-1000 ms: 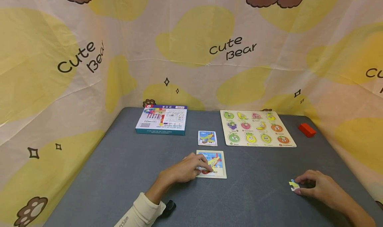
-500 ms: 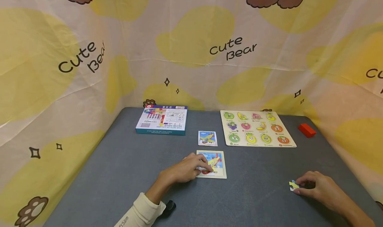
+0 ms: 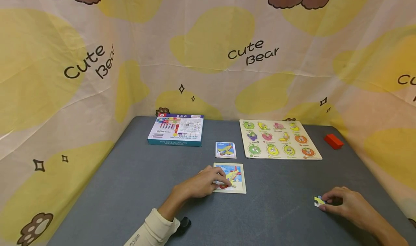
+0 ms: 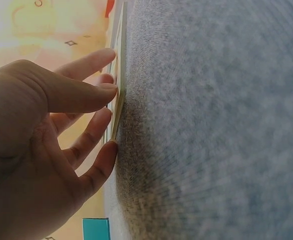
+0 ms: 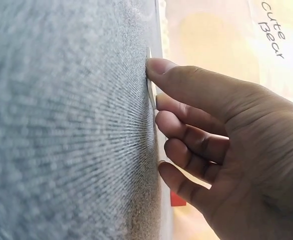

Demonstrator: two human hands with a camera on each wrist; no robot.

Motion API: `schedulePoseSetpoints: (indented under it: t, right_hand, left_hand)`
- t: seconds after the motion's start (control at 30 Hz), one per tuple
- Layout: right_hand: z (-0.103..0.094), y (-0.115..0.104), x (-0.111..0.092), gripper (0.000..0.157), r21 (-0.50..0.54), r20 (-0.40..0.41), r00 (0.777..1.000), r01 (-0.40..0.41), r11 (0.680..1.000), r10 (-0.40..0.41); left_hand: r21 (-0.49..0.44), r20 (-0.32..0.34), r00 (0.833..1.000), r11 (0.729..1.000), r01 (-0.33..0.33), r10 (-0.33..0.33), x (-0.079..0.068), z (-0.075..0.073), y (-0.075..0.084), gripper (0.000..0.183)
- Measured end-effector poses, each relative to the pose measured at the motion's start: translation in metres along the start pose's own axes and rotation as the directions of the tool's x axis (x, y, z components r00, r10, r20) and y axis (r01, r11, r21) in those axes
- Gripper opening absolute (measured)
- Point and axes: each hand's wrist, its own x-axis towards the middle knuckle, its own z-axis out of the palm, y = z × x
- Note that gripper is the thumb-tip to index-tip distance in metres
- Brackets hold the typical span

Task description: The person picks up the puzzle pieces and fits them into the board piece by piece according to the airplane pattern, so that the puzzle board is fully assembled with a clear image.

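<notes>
A small jigsaw puzzle (image 3: 238,171) with a yellow-and-red airplane picture sits in a pale wooden tray in front of me. My left hand (image 3: 204,182) rests on its left part, fingertips touching it and covering some of the picture. In the left wrist view, the fingers of the left hand (image 4: 46,120) are spread along the thin tray (image 4: 119,100). Off to the right, my right hand (image 3: 349,204) pinches a yellow, white and blue jigsaw piece (image 3: 319,202) just at the table. From the right wrist view, thumb and fingertips grip that thin piece (image 5: 150,82) edge-on.
Behind the puzzle lies an airplane picture card (image 3: 225,150). A wooden fruit board (image 3: 276,154) and a red block (image 3: 333,141) stand to its right, a flat boxed set (image 3: 175,130) to its left. Printed cloth (image 3: 208,83) walls the grey table (image 3: 136,188).
The jigsaw piece has shifted very slightly in the right hand's fingertips, and that hand is marginally lower. The left hand has not moved from the puzzle.
</notes>
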Motion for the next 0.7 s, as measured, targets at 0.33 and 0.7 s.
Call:
schedulePoseSetpoints:
  t: [0.33, 0.7]
  right_hand:
    - [0.001, -0.003, 0.002, 0.023, 0.000, -0.027, 0.999, 0.021, 1.000, -0.021]
    - [0.007, -0.028, 0.021, 0.027, 0.082, -0.039, 0.995, 0.092, 0.992, -0.089]
  left_hand:
    - [-0.011, 0.010, 1.000, 1.000, 0.014, -0.014, 0.000, -0.001, 0.000, 0.045]
    - [-0.027, 0.009, 1.000, 1.000, -0.001, 0.002, 0.000, -0.001, 0.000, 0.046]
